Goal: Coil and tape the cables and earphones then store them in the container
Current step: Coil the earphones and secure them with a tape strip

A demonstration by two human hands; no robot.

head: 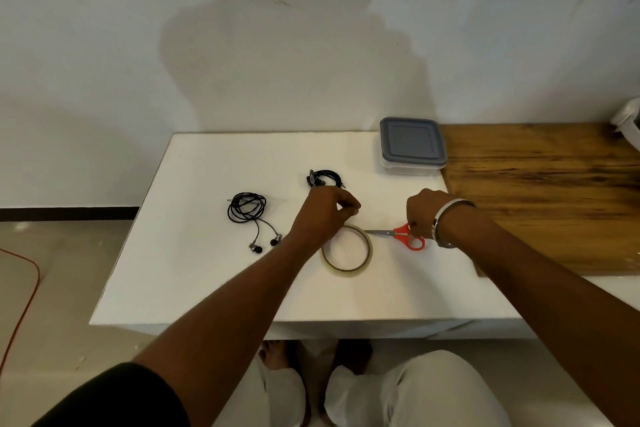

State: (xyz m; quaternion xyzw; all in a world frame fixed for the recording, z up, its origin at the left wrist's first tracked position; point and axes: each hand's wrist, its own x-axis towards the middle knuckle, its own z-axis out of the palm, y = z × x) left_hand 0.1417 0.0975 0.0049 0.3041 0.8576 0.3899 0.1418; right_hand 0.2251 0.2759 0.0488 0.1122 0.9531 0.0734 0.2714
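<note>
On the white table (207,281) lie coiled black earphones (250,215) at the left and a small coiled black cable (323,178) further back. A roll of clear tape (346,248) lies flat at the middle. My left hand (323,215) hovers over the roll's far edge with fingertips pinched together, apparently on a strip of tape. My right hand (427,211) grips the handles of red scissors (403,236), whose blades point left toward the roll. A clear container with a grey lid (410,146) stands shut at the back right.
A brown wooden board (554,191) covers the surface to the right of the container. A white wall rises just behind the table. A red cord (24,295) runs over the floor at the left. My knees and feet show below the table's front edge.
</note>
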